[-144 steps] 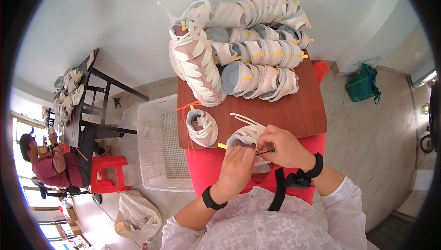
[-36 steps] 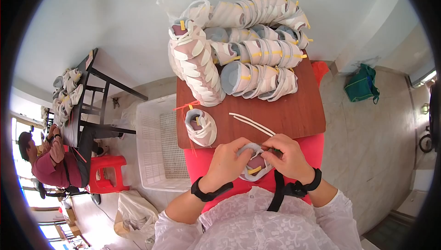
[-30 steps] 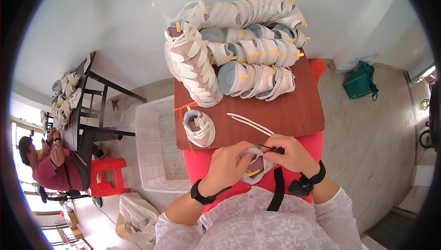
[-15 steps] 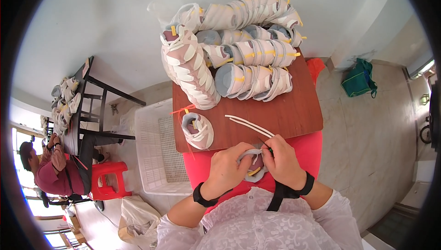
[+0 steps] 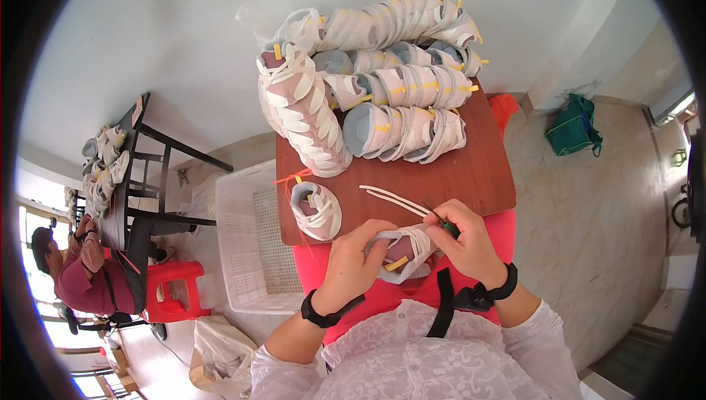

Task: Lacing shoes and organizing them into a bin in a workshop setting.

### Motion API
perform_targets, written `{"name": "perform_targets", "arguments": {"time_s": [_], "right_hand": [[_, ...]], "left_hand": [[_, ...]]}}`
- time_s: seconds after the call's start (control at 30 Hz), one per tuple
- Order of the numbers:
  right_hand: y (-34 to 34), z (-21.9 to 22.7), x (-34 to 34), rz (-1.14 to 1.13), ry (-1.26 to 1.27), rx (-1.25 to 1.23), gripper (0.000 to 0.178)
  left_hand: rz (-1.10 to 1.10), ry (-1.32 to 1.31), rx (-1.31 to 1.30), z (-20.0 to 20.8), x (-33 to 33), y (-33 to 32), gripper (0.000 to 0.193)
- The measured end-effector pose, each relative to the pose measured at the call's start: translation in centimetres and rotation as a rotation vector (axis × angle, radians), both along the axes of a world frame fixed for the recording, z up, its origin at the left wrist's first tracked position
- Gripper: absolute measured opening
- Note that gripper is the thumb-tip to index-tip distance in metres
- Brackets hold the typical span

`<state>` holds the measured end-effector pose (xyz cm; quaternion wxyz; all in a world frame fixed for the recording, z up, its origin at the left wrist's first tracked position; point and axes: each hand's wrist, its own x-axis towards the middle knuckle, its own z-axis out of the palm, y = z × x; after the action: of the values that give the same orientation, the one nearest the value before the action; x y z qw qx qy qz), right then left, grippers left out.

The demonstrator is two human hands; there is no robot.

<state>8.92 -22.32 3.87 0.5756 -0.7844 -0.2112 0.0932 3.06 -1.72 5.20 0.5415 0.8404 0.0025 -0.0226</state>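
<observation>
A pink and white shoe upper (image 5: 398, 250) with a grey lining and yellow pull tab is held over my lap, its opening facing me. My left hand (image 5: 351, 262) pinches its grey collar on the left side. At its right edge my right hand (image 5: 471, 247) is closed around a small green-handled tool (image 5: 451, 230) with a thin dark shaft. White shoelace ends (image 5: 393, 200) run from the upper onto the table by my right fingers. How the lace passes through the eyelets there is hidden. Another upper (image 5: 316, 212), laced across its front, stands left on the table.
The brown table (image 5: 482, 172) bears nested rows of shoe uppers (image 5: 301, 117) at its back. Orange cord (image 5: 285, 179) lies at its left edge. A white plastic crate (image 5: 246, 253) sits to the left. Further left a person (image 5: 95, 275) works at a black table.
My right hand has moved right and slightly up with the green-handled tool. My left hand has shifted slightly left. The upper between them now shows more of its laced front.
</observation>
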Motion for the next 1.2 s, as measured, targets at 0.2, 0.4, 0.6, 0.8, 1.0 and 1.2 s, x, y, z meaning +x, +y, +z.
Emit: {"name": "perform_targets", "arguments": {"time_s": [0.2,0.4,0.6,0.8,1.0,1.2], "right_hand": [[1.3,0.6,0.3,0.048,-0.316,-0.01,0.018],[1.9,0.3,0.1,0.136,-0.491,-0.177,0.022],[0.9,-1.2,0.3,0.233,-0.294,-0.104,0.025],[0.9,-1.0,-0.2,0.277,-0.215,-0.123,0.028],[0.9,-0.9,-0.4,0.26,-0.205,-0.183,0.028],[0.8,-0.5,-0.2,0.344,-0.438,-0.203,0.022]], "left_hand": [[-0.006,-0.046,-0.001,-0.1,0.2,-0.2,0.024],[-0.025,-0.222,0.159,-0.6,0.5,-0.3,0.02],[0.031,0.21,-0.173,-1.0,0.6,1.2,0.015],[-0.193,0.388,-0.269,1.0,1.1,1.1,0.015],[-0.161,0.358,-0.341,-0.4,0.6,1.0,0.021],[-0.066,0.374,-0.427,-2.3,0.4,0.9,0.02]]}}
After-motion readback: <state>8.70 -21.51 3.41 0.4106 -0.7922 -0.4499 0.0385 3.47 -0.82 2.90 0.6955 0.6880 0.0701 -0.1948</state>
